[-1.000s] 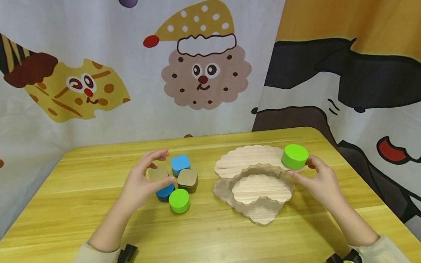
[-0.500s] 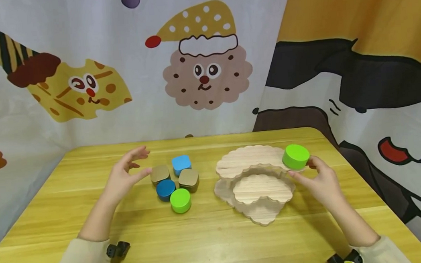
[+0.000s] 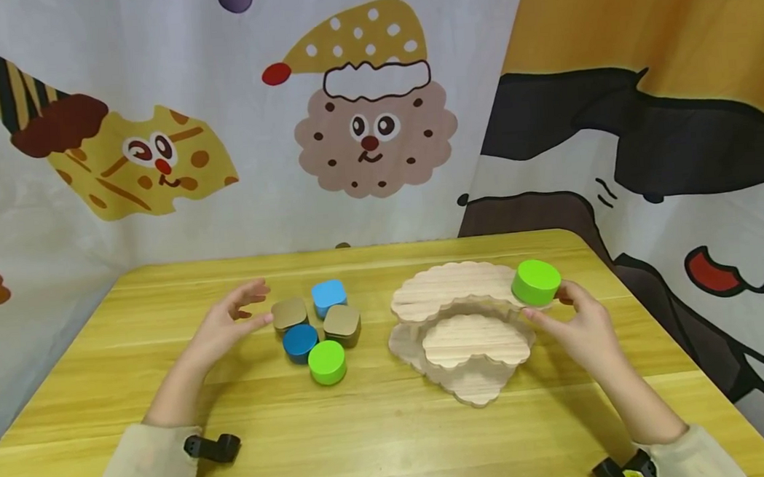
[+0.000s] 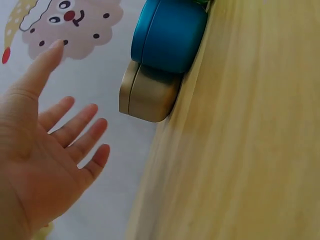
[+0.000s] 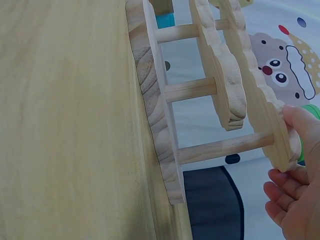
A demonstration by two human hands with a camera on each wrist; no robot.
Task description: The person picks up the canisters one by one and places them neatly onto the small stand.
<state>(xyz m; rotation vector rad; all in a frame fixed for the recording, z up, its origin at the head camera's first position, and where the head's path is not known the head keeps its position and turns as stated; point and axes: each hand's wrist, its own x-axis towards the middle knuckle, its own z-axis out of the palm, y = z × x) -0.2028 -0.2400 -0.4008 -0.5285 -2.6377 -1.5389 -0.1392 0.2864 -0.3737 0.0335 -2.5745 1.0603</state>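
Note:
In the head view my left hand (image 3: 219, 327) hovers left of a cluster of small lidded tins, fingers spread and holding nothing. Nearest to it is a gold square tin (image 3: 290, 315), with a dark blue round tin (image 3: 301, 343) in front. A second gold square tin (image 3: 342, 324), a light blue square tin (image 3: 329, 297) and a green round tin (image 3: 327, 362) complete the group. My right hand (image 3: 584, 328) pinches another green round tin (image 3: 536, 283) between thumb and fingers, at the right end of the top tier of a scalloped wooden stand (image 3: 447, 289).
The stand's lower tier (image 3: 474, 341) and base (image 3: 476, 386) show beneath the top; round dowels (image 5: 192, 90) join them in the right wrist view. Everything stands on a wooden table (image 3: 381, 443). A cartoon-print curtain (image 3: 227, 73) hangs behind its far edge.
My left hand has drawn back leftward from over the tins, then dipped slightly. The tins stand where they were. My right hand stays at the green tin on the stand.

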